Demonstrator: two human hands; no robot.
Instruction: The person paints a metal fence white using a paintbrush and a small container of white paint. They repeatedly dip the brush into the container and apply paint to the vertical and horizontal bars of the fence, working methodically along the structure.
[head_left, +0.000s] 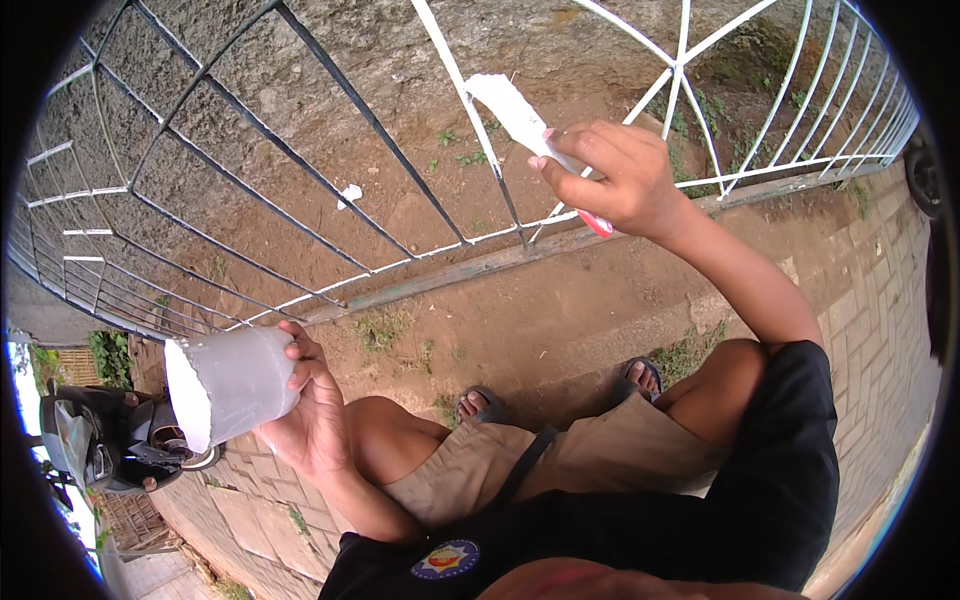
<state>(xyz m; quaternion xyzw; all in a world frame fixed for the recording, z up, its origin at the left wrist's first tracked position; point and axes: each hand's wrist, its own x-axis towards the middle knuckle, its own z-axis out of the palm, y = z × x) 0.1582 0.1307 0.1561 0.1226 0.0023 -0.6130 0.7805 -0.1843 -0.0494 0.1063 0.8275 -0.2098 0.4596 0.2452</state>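
Observation:
My right hand (622, 178) grips a paintbrush (512, 112) whose bristle end is thick with white paint; a bit of red shows at its handle end. The brush's tip is at a bar of the metal fence (447, 60), painted white in its upper part and dark lower down. My left hand (312, 415) is wrapped round a cut-off, translucent plastic container (243, 380), held tilted with its jagged mouth toward the left. White paint coats the inside near the rim. How much paint is in it is hidden.
Left fence bars (240, 105) are mostly dark; those at right (800, 80) are white. A low concrete kerb (430, 283) runs beneath. A white scrap (349, 196) lies behind the bars. A parked motorcycle (120, 440) stands at left, on paving (850, 300)-like blocks. A dark wheel (925, 180) shows far right.

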